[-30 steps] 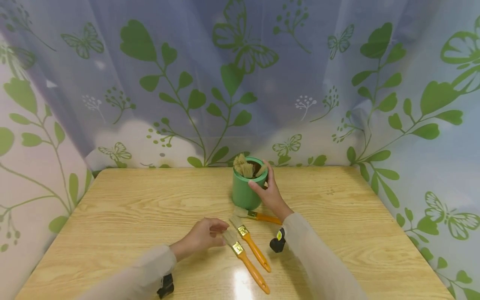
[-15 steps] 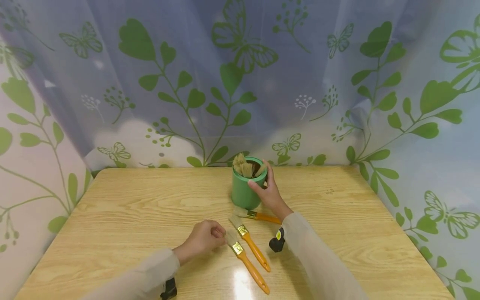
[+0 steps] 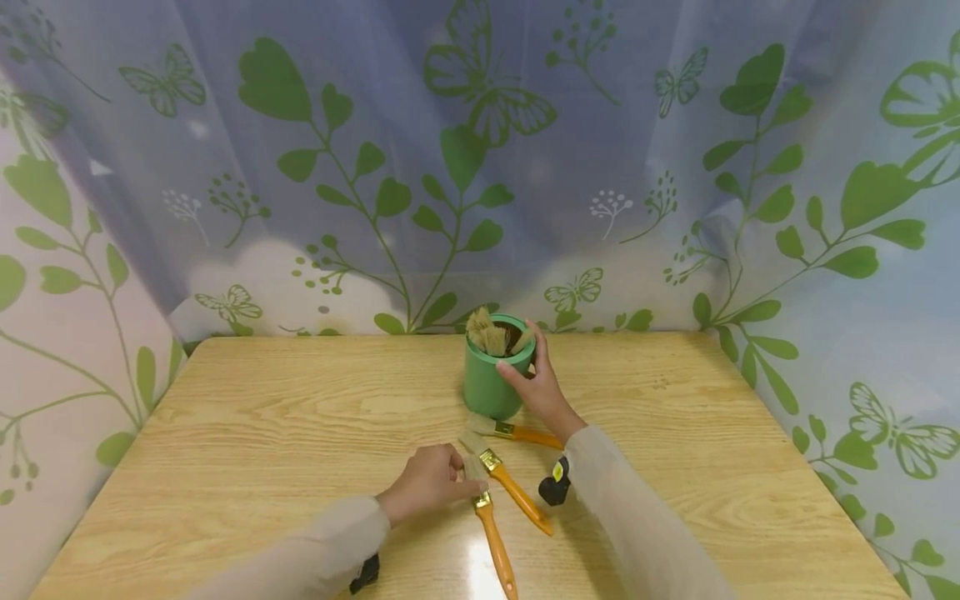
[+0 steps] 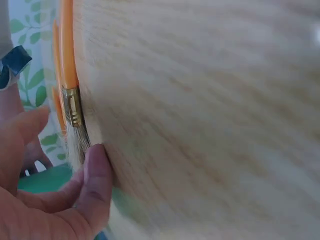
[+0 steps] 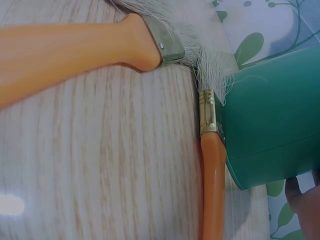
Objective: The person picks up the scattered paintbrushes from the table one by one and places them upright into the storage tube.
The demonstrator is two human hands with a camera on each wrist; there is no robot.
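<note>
My left hand (image 3: 427,483) has its thumb and curled fingers around the bristle end of the nearest paintbrush (image 3: 495,550), an orange-handled brush with a brass ferrule. In the left wrist view, its fingertips (image 4: 97,162) are right at the pale bristles, with the thumb raised apart. My right hand (image 3: 542,387) grips the rim of an upright green cup (image 3: 487,387), thumb on the near side and fingers around the right. Several pale bristle heads (image 3: 483,329) stick up from the cup. A second paintbrush (image 3: 525,504) lies just right of the nearest one.
Against the foot of the cup lies a third paintbrush (image 5: 212,165), its handle pointing right beneath my right forearm. The wooden table (image 3: 285,417) meets a curtain (image 3: 360,100) printed with leaves and butterflies along its back edge.
My left hand has moved right onto the nearest paintbrush. That brush's handle end has swung left, and the second brush has shifted slightly right. My right hand and the cup have stayed in place.
</note>
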